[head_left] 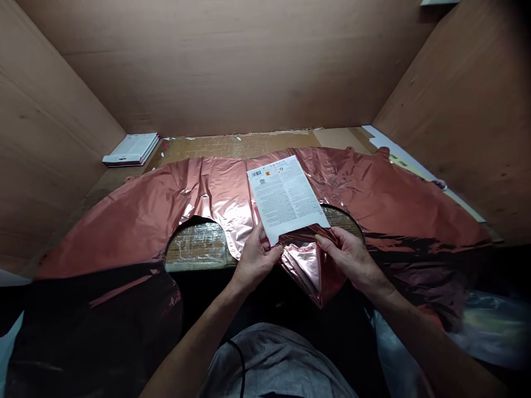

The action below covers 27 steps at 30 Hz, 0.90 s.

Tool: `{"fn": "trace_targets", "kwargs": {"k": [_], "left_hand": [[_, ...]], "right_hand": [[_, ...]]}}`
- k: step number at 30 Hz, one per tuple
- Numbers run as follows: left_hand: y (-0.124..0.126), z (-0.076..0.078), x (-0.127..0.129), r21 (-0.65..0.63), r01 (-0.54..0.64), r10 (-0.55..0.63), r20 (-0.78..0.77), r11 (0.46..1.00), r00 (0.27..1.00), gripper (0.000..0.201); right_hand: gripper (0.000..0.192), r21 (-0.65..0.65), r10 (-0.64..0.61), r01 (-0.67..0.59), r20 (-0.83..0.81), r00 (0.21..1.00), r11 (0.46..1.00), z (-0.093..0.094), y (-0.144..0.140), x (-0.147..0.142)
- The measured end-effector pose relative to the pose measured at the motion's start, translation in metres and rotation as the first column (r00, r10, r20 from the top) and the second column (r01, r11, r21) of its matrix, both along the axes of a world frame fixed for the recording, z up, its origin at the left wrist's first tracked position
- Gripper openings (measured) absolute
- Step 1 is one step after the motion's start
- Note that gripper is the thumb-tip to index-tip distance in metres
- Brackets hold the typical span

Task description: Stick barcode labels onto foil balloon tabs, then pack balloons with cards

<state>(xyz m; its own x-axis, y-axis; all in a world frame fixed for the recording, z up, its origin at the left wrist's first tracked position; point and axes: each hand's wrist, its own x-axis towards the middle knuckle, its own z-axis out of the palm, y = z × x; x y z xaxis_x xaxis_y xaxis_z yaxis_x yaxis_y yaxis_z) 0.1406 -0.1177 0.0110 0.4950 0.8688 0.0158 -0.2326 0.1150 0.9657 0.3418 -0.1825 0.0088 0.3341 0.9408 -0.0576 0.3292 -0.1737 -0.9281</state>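
In the middle, a white printed card packet (288, 196) with small text and a barcode is tilted, its lower edge toward me. Pinkish-copper foil (305, 265) hangs below that edge; whether it sits inside the packet or behind it I cannot tell. My left hand (256, 255) is closed on the packet's lower left corner, thumb at the foil. At the lower right corner, my right hand (346, 254) pinches the gathered foil between thumb and fingers. Beneath lies a large flat copper foil balloon (136, 218) with rounded cut-ins, draped over the table's front edge.
Wooden panels (244, 66) close in the back and both sides. A stack of similar white packets (133, 148) lies at the back left. The tabletop (199, 243) is cardboard covered with clear tape. Clear plastic (493, 326) hangs at the lower right.
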Motion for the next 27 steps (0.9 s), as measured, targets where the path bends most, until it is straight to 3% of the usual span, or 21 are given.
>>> {"fn": "trace_targets", "kwargs": {"k": [2,5,9,11,13,15,17,19,21,23,27], "left_hand": [[-0.004,-0.003,0.003,0.006,-0.038,0.038,-0.002,0.999,0.999,0.065],[-0.003,-0.013,0.01,0.131,-0.24,0.255,-0.116,0.962,0.96,0.068],[0.013,-0.022,0.014,0.333,-0.425,0.518,-0.274,0.842,0.811,0.057],[0.019,-0.021,0.011,0.325,-0.498,0.586,-0.295,0.804,0.754,0.051],[0.017,-0.014,0.005,0.264,-0.536,0.595,-0.267,0.802,0.758,0.05],[0.008,-0.004,-0.003,0.181,-0.481,0.508,-0.166,0.858,0.845,0.049],[-0.002,0.007,-0.011,0.078,-0.375,0.372,0.044,0.924,0.927,0.055],[-0.006,0.017,-0.016,-0.071,-0.231,0.241,0.253,0.97,0.937,0.074],[-0.001,0.024,-0.015,-0.237,-0.073,0.158,0.363,0.969,0.918,0.096],[0.009,0.026,-0.008,-0.343,0.04,0.1,0.381,0.939,0.919,0.11],[0.02,0.019,0.013,-0.398,0.077,0.078,0.361,0.914,0.929,0.115]], "right_hand": [[0.041,-0.021,0.001,-0.002,-0.076,0.997,1.0,0.0,0.0,0.001],[0.044,-0.006,-0.034,0.034,-0.093,0.995,0.999,-0.003,0.002,-0.005],[0.064,0.183,-0.06,0.025,0.189,0.98,0.983,-0.005,0.0,-0.022],[0.084,0.325,-0.019,-0.148,0.461,0.887,0.934,-0.004,-0.008,-0.033],[0.088,0.386,0.007,-0.385,0.699,0.715,0.838,-0.005,-0.018,-0.043],[0.07,0.404,-0.002,-0.549,0.807,0.59,0.732,-0.008,-0.024,-0.05],[0.059,0.454,-0.006,-0.62,0.81,0.587,0.64,-0.01,-0.025,-0.053],[0.055,0.473,0.07,-0.682,0.792,0.607,0.558,-0.01,-0.022,-0.052],[0.053,0.452,0.147,-0.735,0.794,0.59,0.505,-0.006,-0.016,-0.052],[0.052,0.424,0.153,-0.748,0.811,0.564,0.511,-0.003,-0.009,-0.056],[0.043,0.461,-0.017,-0.636,0.817,0.576,0.618,-0.005,0.008,-0.075]]}}
